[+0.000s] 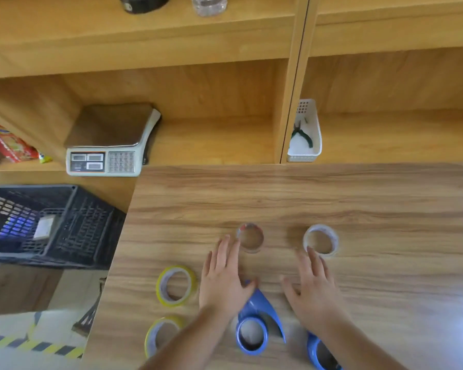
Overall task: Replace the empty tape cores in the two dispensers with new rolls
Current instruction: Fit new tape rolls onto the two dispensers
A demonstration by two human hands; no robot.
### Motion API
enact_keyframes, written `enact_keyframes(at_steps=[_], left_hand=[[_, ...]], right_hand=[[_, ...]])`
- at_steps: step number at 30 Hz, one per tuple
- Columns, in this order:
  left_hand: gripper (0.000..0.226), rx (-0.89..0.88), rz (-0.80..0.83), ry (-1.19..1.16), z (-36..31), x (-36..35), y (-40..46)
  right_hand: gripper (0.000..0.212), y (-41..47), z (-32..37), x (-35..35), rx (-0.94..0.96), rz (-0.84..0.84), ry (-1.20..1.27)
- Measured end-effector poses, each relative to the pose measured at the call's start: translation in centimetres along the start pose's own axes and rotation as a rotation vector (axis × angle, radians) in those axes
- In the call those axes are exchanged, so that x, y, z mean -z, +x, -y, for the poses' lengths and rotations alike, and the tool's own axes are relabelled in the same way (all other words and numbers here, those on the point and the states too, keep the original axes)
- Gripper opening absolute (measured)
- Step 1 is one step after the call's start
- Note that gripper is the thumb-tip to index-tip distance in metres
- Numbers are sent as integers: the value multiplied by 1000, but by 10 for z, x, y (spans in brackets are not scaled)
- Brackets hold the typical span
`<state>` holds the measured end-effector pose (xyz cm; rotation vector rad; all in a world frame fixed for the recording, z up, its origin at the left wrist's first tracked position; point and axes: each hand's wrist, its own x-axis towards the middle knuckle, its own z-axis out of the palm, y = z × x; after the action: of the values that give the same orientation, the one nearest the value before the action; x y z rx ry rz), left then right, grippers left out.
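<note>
Head view, wood-grain table [385,204], wooden shelving [198,89], scale [110,140], left hand [222,279] and right hand [313,287] both released

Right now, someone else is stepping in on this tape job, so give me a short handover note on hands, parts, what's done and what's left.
Left hand: open, flat over the table, holding nothing, fingertips near the left clear ring.
Right hand: open, empty, fingertips at the right clear ring.
Two yellow rolls lie untouched at the left.
Blue dispenser lies between the wrists; second blue dispenser is partly hidden under the right forearm.
Done: the clear rings look like removed cores, though I cannot confirm.
Left: fit the yellow rolls into both dispensers.
</note>
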<state>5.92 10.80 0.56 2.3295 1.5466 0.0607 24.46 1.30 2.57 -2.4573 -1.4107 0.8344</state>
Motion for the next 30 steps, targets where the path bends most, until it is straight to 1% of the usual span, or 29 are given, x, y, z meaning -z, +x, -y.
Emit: enact_keyframes(at_steps=[3,6,8,10,14,18,20,23,25,28,30], left_hand=[[108,204,-38,-21,46,10,-26],[116,418,-24,-85,88,14,-45],[122,502,1,-124,112,14,-54],[128,531,29,-154,128,12,-58],[129,529,104,-220,147,7,-52],[126,501,207,-287,155,6,-38],[123,484,233,-301,156,6,-33],[117,463,207,-353,155,10,-33],[115,416,155,-386,150,14,-39],[113,281,89,-430,139,18,-56],[111,175,96,-445,129,19,-71]], right_hand=[[80,-8,18,-14,56,54,20],[80,-16,31,-29,80,130,11],[83,-20,37,-38,92,145,-17],[83,-23,40,-45,80,170,-20],[79,-30,45,-52,71,169,-25],[78,-32,44,-54,52,157,-6],[77,-33,43,-54,43,150,-4],[76,-35,41,-54,36,130,5],[76,-37,41,-53,33,123,13],[77,-40,40,-51,26,123,21],[76,-44,38,-49,15,145,26]])
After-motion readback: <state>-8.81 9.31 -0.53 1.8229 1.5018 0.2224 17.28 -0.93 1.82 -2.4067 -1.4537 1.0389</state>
